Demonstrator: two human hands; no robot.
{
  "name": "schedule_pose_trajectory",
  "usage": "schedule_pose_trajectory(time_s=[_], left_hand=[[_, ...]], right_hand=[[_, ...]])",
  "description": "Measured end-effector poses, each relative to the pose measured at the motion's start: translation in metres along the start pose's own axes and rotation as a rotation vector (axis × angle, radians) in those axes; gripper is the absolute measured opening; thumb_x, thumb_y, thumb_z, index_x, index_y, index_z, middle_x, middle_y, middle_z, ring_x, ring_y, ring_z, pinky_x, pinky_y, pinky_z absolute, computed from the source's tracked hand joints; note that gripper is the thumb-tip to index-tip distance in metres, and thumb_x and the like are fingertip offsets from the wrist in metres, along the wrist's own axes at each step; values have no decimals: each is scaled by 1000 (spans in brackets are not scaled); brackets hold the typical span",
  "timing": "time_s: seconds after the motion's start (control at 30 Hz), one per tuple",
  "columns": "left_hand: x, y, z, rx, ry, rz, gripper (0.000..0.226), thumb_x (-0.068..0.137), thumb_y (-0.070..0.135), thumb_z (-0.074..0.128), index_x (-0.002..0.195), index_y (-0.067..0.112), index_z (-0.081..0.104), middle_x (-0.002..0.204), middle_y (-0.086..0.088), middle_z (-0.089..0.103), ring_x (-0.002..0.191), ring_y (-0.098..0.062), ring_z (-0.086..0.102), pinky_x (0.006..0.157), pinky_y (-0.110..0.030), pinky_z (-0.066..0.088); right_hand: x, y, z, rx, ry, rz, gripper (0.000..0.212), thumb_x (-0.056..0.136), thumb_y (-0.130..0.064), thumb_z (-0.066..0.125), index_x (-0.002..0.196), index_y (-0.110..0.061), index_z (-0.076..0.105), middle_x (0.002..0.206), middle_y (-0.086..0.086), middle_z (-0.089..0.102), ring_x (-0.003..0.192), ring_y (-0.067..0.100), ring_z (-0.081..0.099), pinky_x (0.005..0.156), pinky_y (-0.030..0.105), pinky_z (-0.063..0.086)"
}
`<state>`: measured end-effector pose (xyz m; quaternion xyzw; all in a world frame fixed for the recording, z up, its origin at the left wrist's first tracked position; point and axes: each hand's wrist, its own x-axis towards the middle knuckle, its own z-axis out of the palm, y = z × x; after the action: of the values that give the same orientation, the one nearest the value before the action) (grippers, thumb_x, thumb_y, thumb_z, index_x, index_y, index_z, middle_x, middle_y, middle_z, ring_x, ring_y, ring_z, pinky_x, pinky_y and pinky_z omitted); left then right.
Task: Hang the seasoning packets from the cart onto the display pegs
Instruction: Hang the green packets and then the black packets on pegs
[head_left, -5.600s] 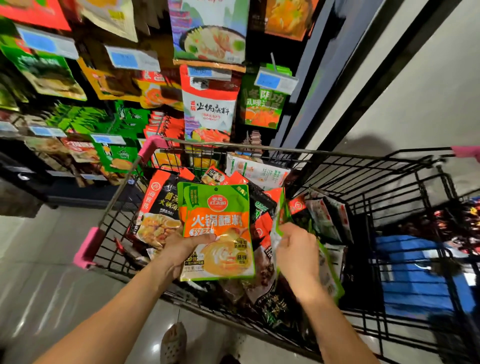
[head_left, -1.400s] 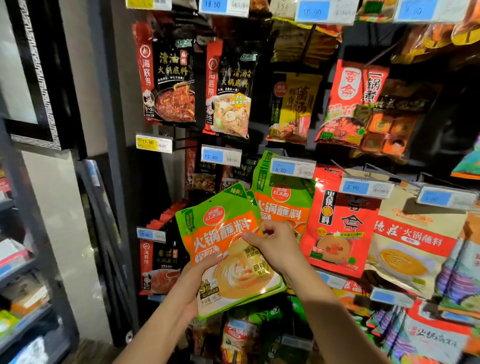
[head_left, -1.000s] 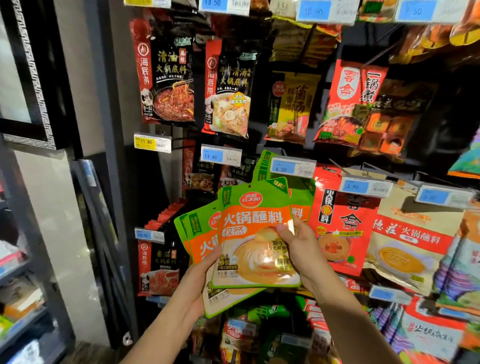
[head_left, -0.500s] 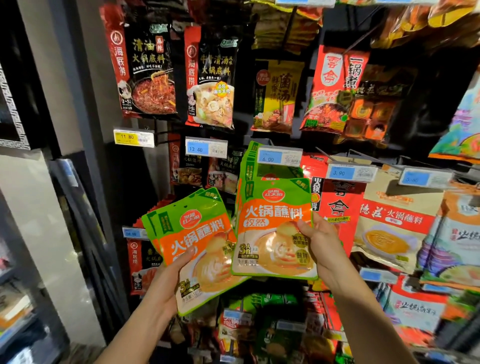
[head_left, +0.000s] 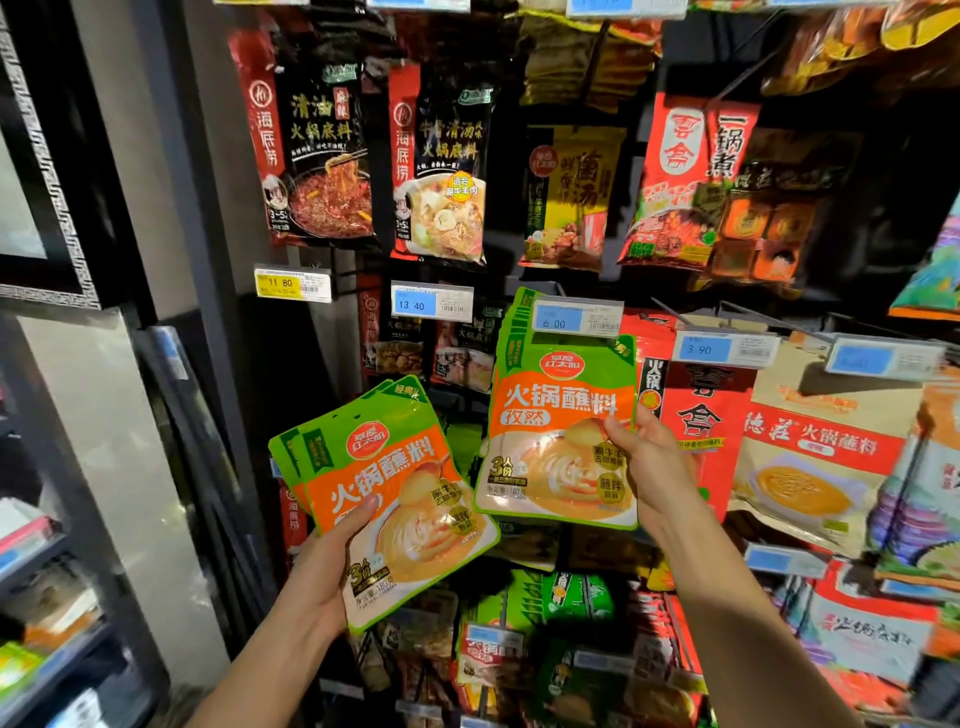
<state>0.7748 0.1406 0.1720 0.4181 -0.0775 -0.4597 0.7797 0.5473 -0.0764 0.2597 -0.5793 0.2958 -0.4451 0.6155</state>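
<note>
Pinching seasoning packet (head_left: 556, 431) at right edge, right grip (head_left: 652, 467) clamped, left grip (head_left: 322, 566) clamped under tilted stack (head_left: 395, 488)

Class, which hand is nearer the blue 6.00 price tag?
Right. The right hand grips a seasoning packet just below the 6.00 price tag; the left hand grips its packets lower and farther left.

The right hand (head_left: 652, 467) has peeled one glossy green-and-orange seasoning pouch (head_left: 558, 431) away and raised it to just under the blue 6.00 price tag (head_left: 576, 318); the remaining pouches (head_left: 395, 499) (at least two) in the left hand (head_left: 327, 566) have swung leftwards, apart from it.
</note>
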Motion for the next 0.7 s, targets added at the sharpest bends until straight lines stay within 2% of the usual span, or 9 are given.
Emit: schedule_pose_trajectory(time_s=[0.07, 0.2, 0.33, 0.4, 0.47, 0.5, 0.57, 0.63, 0.7], left_hand=[[-1, 0, 0, 10, -3, -3, 52, 82, 19, 73, 132, 7, 65, 118, -21, 73, 86, -36, 76, 66, -51, 63], [0, 1, -2, 22, 12, -8, 58, 78, 21, 76, 133, 8, 65, 118, -21, 72, 88, -37, 76, 71, -53, 63], [1, 3, -3, 23, 20, -7, 56, 79, 21, 76, 132, 8, 66, 117, -21, 73, 85, -37, 76, 67, -52, 63], [2, 4, -4, 27, 29, -6, 55, 80, 20, 76, 132, 8, 66, 117, -22, 73, 83, -37, 76, 65, -51, 63], [2, 3, -7, 12, 38, -20, 53, 81, 19, 76, 131, 9, 66, 116, -22, 73, 84, -37, 76, 64, -51, 63], [2, 3, -8, 1, 36, -30, 51, 82, 20, 75, 131, 9, 67, 116, -21, 73, 86, -37, 76, 65, -52, 63], [1, 1, -8, -12, 32, -47, 43, 85, 20, 74, 127, 10, 69, 115, -21, 73, 89, -37, 75, 67, -53, 63], [-1, -3, -3, -18, 4, -65, 32, 88, 21, 72, 118, 11, 71, 111, -20, 75, 84, -36, 76, 67, -53, 63], [-1, -7, 5, -2, -15, -77, 29, 88, 21, 71, 115, 12, 72, 109, -20, 75, 82, -36, 76, 71, -53, 63]], right_hand=[[3, -2, 3, -11, 27, 14, 25, 102, -8, 58, 126, -16, 64, 114, 10, 77, 112, 27, 71, 105, 46, 51], [16, 5, -1, -14, 58, 51, 45, 96, -19, 67, 140, -13, 58, 122, 8, 74, 120, 29, 67, 112, 56, 44], [24, -1, 6, -127, 139, 81, 24, 104, -7, 57, 124, -18, 64, 105, 4, 73, 111, 29, 68, 106, 50, 50], [33, 1, 9, -336, 196, 29, 19, 104, -6, 53, 103, -22, 65, 109, 10, 73, 109, 35, 67, 99, 48, 53], [38, 5, 5, -743, 261, -6, 13, 105, -14, 53, 107, -11, 65, 117, 19, 70, 109, 39, 65, 86, 42, 51], [37, 7, 3, -981, 294, 12, 19, 105, -20, 53, 113, -7, 63, 118, 19, 69, 109, 39, 65, 78, 39, 46], [28, 9, -2, -1339, 323, 47, 22, 102, -21, 54, 115, -6, 62, 114, 17, 70, 107, 37, 67, 75, 36, 45], [14, 12, -2, -1454, 381, -31, 21, 95, -16, 58, 113, -5, 59, 108, 16, 71, 100, 38, 69, 81, 39, 52], [0, 17, 4, -1334, 408, -195, 13, 93, -17, 61, 103, -9, 58, 99, 10, 68, 90, 34, 67, 73, 39, 49]])
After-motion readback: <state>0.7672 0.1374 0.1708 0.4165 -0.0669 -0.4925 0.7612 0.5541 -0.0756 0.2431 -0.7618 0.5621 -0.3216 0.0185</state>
